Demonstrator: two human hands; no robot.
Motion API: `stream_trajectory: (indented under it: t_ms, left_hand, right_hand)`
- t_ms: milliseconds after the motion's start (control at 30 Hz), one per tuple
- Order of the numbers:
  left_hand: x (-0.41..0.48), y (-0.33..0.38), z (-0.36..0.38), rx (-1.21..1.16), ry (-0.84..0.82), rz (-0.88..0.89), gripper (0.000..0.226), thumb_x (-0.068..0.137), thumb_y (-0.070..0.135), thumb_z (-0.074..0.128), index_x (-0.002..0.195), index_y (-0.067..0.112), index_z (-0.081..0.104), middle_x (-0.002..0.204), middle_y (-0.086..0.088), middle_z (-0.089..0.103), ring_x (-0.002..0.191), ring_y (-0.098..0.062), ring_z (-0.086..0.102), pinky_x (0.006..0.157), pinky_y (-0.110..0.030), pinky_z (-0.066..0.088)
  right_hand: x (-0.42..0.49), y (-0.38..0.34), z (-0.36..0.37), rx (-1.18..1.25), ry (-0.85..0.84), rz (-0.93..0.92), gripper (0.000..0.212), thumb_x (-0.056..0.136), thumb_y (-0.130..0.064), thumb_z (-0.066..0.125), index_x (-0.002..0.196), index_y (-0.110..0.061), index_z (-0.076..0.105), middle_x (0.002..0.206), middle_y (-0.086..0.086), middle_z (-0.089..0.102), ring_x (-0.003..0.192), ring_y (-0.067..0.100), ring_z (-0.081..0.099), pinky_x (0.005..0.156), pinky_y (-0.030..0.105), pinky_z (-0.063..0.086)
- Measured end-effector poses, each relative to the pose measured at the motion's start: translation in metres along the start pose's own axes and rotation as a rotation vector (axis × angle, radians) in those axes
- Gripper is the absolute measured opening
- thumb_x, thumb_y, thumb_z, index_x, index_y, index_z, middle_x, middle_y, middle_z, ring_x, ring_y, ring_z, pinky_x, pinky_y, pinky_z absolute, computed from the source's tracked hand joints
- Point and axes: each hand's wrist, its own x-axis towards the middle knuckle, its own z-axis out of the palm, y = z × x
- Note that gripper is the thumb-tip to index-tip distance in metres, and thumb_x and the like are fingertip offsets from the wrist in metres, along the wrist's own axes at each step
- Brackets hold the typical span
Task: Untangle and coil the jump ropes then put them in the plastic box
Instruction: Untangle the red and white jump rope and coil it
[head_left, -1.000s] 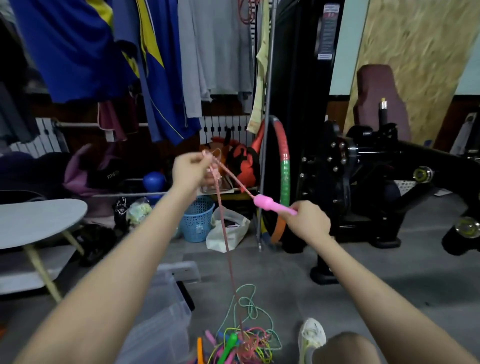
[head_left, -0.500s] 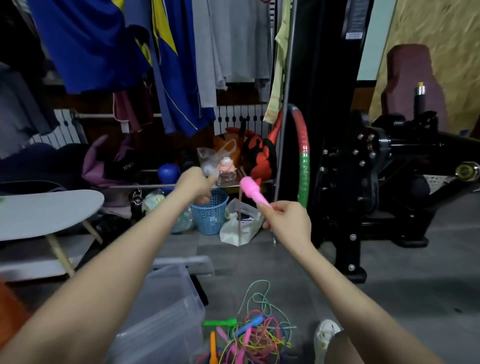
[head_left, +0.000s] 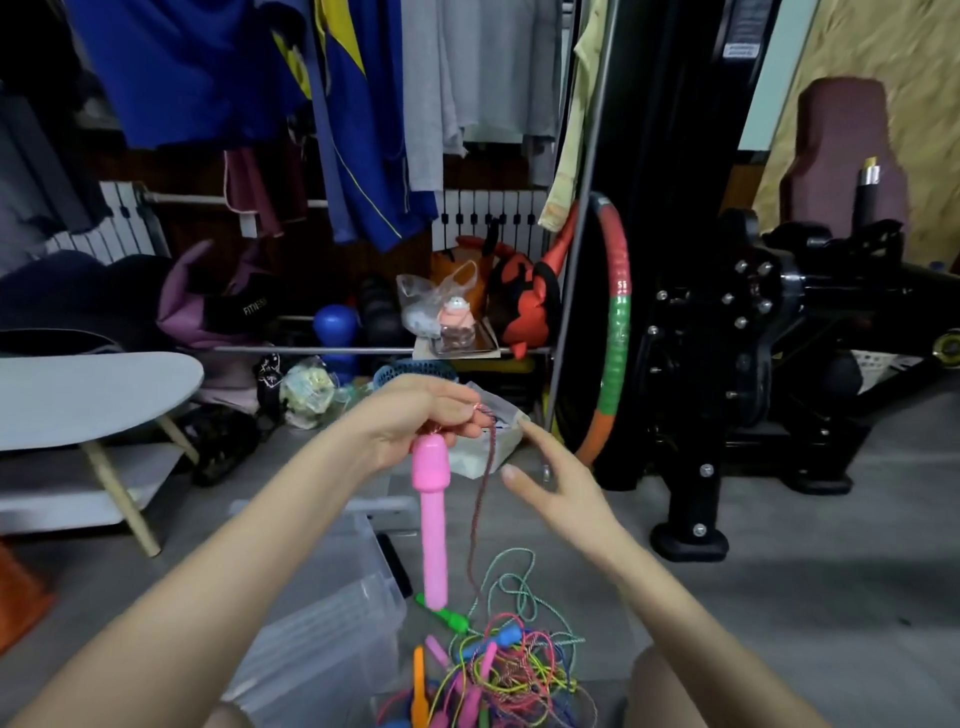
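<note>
Left hand (head_left: 415, 421), raised, pinches the reddish cord (head_left: 480, 499) of one jump rope at its top. The pink handle (head_left: 431, 519) hangs below my fingers, long axis vertical. Right hand (head_left: 563, 491), fingers spread and grasping nothing, lies just right of the hanging cord and is the nearer free hand to it. The cord runs down into the tangle of ropes (head_left: 498, 670) on the floor. The plastic box (head_left: 322, 623) stands left of the tangle; I see no rope inside it.
</note>
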Motion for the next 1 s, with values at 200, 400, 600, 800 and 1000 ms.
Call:
stream_trajectory:
  t_ms: [200,400,600,800,1000]
  left_hand:
    - [-0.029,0.027,-0.005,-0.074,-0.116,0.17,0.022,0.083,-0.011,0.044,0.094,-0.001,0.061,0.061,-0.009,0.067,0.047,-0.01,0.059,0.036,-0.012,0.036]
    - [-0.014,0.009,-0.049,-0.102,0.176,0.244,0.013,0.084,-0.001,0.055,0.089,0.006,0.063,0.057,0.0,0.064,0.048,-0.007,0.055,0.045,-0.013,0.037]
    - [-0.003,-0.055,-0.06,0.289,0.198,0.136,0.019,0.093,0.014,0.052,0.078,0.008,0.06,0.047,0.006,0.039,0.043,-0.01,0.038,0.044,-0.018,0.033]
    - [-0.02,-0.062,-0.054,-0.269,-0.023,0.237,0.013,0.083,0.019,0.046,0.081,0.007,0.05,0.054,0.001,0.052,0.05,-0.015,0.056,0.049,-0.019,0.047]
    - [-0.022,-0.08,-0.062,-0.105,0.04,0.066,0.016,0.094,0.008,0.043,0.096,0.006,0.06,0.054,0.0,0.056,0.052,-0.015,0.062,0.05,-0.02,0.051]
  right_hand:
    - [0.017,-0.009,0.033,0.319,-0.278,0.058,0.012,0.093,-0.006,0.052,0.087,-0.008,0.062,0.065,-0.011,0.067,0.063,-0.005,0.061,0.07,0.009,0.044]
    - [-0.007,0.041,0.031,0.605,-0.048,0.293,0.006,0.081,-0.016,0.064,0.078,-0.013,0.06,0.05,-0.009,0.044,0.045,0.004,0.035,0.044,0.016,0.028]
    - [0.04,-0.061,-0.016,0.474,0.125,-0.05,0.02,0.098,-0.018,0.044,0.083,-0.016,0.058,0.045,-0.019,0.048,0.043,-0.002,0.035,0.044,0.013,0.027]
    - [0.085,-0.09,-0.034,0.18,0.304,-0.225,0.019,0.094,-0.024,0.051,0.085,-0.017,0.067,0.06,-0.018,0.058,0.052,-0.006,0.047,0.054,0.015,0.035]
    - [0.055,-0.021,0.03,0.152,0.021,-0.042,0.024,0.094,-0.017,0.052,0.097,-0.001,0.069,0.093,0.013,0.07,0.08,0.017,0.06,0.072,0.021,0.041]
